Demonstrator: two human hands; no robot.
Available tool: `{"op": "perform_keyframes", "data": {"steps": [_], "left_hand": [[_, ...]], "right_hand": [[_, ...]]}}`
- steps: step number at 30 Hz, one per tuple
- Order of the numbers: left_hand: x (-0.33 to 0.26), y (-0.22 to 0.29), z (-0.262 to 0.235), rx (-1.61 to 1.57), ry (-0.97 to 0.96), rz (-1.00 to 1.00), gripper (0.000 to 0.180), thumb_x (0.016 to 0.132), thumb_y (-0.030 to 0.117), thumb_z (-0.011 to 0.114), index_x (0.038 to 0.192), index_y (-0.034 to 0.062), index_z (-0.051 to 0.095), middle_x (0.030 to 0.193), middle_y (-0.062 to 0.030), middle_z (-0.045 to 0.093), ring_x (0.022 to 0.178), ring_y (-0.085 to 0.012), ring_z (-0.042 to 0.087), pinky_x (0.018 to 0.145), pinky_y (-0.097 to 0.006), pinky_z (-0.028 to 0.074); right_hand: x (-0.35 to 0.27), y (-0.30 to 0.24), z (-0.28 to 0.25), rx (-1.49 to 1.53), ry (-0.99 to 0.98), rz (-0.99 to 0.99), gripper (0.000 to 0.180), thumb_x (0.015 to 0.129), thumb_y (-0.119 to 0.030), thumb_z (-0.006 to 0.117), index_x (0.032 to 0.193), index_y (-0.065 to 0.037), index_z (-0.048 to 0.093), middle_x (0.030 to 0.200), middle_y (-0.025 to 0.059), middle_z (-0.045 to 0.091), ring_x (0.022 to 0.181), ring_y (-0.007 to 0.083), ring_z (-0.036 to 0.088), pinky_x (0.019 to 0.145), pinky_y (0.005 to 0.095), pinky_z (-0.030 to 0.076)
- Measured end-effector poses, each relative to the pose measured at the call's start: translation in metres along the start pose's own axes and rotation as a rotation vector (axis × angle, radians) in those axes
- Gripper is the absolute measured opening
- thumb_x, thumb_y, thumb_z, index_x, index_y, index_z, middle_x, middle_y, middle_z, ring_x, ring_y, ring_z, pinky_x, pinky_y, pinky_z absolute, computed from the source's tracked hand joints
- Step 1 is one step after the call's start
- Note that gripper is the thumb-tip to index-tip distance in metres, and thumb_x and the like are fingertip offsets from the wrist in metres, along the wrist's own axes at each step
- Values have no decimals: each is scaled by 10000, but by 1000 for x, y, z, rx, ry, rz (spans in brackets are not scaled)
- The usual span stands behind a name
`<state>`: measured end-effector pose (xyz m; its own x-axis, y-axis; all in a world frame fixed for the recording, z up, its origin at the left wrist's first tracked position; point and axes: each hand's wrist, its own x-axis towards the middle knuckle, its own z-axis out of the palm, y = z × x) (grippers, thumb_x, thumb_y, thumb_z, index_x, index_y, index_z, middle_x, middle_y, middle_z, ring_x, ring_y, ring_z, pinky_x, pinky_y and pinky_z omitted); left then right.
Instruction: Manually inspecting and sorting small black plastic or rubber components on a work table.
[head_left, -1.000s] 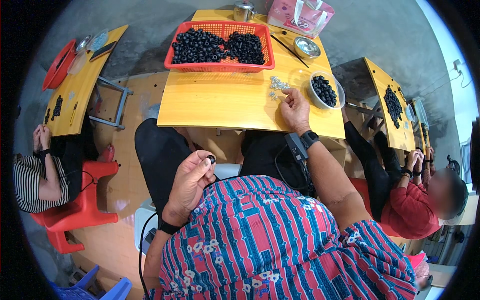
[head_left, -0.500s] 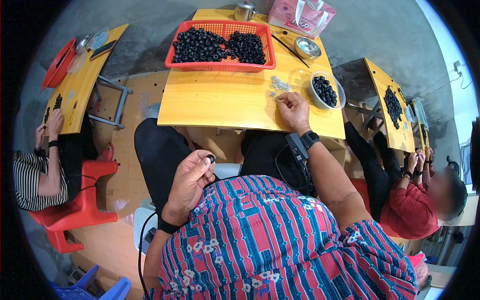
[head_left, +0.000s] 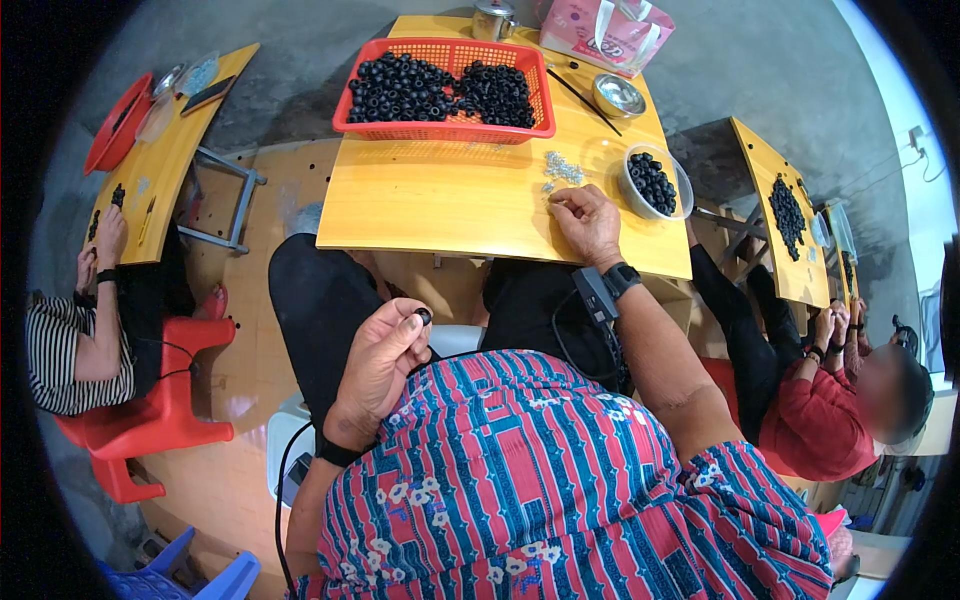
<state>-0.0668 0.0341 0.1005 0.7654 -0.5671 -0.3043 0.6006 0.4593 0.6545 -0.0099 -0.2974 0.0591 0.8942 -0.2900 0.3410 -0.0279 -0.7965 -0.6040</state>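
Note:
My left hand (head_left: 377,350) is raised above my lap, its thumb and fingers pinching a small round black piece (head_left: 423,317) with a hollow end. Over the near right part of the yellow table, my right hand (head_left: 588,222) rests with thumb and forefinger pressed together; whatever is between the tips is too small to name. Just beyond those fingertips lies a loose pile of tiny clear pieces (head_left: 563,167). A round clear tub (head_left: 640,203) of black ring-like pieces (head_left: 652,185) stands right of my right hand.
A red plastic basket (head_left: 440,131) with many black pieces sits at the table's back. Beside it are a black stick (head_left: 583,102), a metal bowl (head_left: 619,97), a lidded metal cup (head_left: 493,20) and a pink bag (head_left: 610,38). People work at side tables left and right.
My right hand's fingertips have shifted very slightly beside the clear pieces. My left hand holds the black piece in the same place.

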Motion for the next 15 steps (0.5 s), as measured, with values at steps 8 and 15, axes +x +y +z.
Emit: {"op": "perform_keyframes", "data": {"steps": [8,15], "left_hand": [[1,0,0,-11,-6,-3,111,932,140,544,1015,67,557,794,19,499,693,-61,464,647,-211,417],[0,0,-2,16,-8,4,119,936,153,540,1020,70,551,802,17,502,696,-61,466,654,-215,422]], "right_hand": [[-1,-22,-5,-112,-81,63,197,716,-281,717,820,-116,695,759,62,607,663,214,612,625,322,495],[-2,-23,1,-142,-46,53,131,761,-226,672,820,-111,691,791,83,628,700,257,624,644,351,500]]}}
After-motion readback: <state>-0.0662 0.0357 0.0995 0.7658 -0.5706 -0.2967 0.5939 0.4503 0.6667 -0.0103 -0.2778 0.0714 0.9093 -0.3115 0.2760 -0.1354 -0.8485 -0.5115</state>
